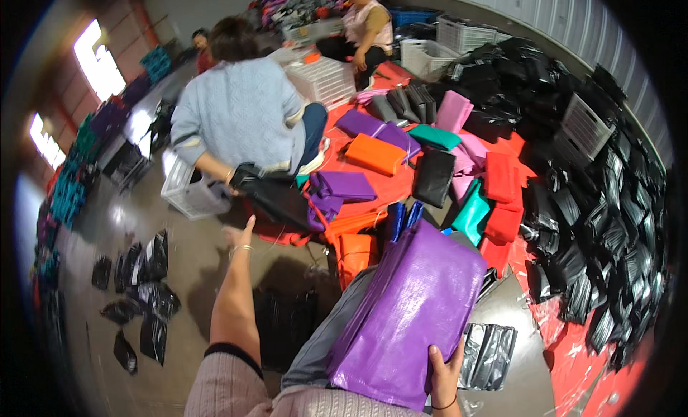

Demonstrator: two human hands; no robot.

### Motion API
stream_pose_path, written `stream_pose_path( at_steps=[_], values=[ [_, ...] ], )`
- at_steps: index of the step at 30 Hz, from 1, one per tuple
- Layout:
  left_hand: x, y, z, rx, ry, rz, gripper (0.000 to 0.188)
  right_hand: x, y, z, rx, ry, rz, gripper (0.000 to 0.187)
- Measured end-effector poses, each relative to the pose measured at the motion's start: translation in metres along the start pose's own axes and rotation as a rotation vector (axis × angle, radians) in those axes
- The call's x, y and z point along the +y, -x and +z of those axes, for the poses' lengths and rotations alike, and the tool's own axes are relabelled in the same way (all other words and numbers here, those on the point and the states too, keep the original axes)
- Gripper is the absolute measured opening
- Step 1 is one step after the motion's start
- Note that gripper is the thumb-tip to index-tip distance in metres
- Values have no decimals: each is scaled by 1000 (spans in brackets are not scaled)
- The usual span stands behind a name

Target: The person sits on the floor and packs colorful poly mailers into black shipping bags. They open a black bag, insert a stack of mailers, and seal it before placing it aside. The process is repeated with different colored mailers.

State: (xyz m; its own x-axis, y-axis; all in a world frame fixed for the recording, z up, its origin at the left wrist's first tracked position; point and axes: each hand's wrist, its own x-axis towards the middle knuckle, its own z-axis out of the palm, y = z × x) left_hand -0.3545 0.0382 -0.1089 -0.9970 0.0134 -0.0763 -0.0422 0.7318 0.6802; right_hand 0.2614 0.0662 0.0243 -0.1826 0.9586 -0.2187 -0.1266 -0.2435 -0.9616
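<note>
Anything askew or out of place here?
Mildly: several black packets lie scattered on the floor at left, apart from the big black heap at right. The folded purple bundle at the right hand shows no obvious damage.

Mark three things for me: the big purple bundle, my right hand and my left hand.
Big purple bundle [414,306]: head view, middle of its glossy upper face.
Right hand [446,376]: head view, back of the hand.
Left hand [241,235]: head view, middle of the hand.
</note>
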Motion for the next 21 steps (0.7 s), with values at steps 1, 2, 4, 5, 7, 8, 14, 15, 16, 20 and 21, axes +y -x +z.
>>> stream_pose_path(
  at_steps=[1, 2, 4, 5, 7, 8, 14, 15, 16, 20, 21],
  values=[
    [-3, -3, 7, 15, -39, -20, 139, 2, 1, 0, -4, -42, 5, 78],
    [-5, -4, 11, -5, 21, -41, 140, 2, 1, 0, 13, -53, 30, 79],
    [-1, -11, 22, -8, 94, -39, 140, 0, 2, 2, 8, 82, 42, 80],
    [2, -14, 27, -9, 110, -14, 139, -1, 1, 5, 19, 38, 29, 83],
    [11, -27, 38, -146, 236, -121, 137, -9, 4, 10, 9, -8, 125, 81],
    [16, -32, 45, -181, 273, -138, 136, -14, 4, 14, 22, 7, 144, 79],
    [44, -51, 75, -325, 590, -263, 130, -39, 10, 33, 51, 171, 111, 78],
    [50, -50, 80, -275, 644, -278, 126, -42, 11, 35, 47, 194, 129, 78],
    [53, -53, 80, -374, 781, 132, 115, -43, 11, 37, 54, 171, 116, 78],
    [64, -65, 102, -289, 414, -92, 96, -42, 11, 43, 66, 172, 92, 79],
    [67, -73, 108, -323, 218, -174, 87, -41, 11, 44, 64, 187, 89, 79]
  ],
)
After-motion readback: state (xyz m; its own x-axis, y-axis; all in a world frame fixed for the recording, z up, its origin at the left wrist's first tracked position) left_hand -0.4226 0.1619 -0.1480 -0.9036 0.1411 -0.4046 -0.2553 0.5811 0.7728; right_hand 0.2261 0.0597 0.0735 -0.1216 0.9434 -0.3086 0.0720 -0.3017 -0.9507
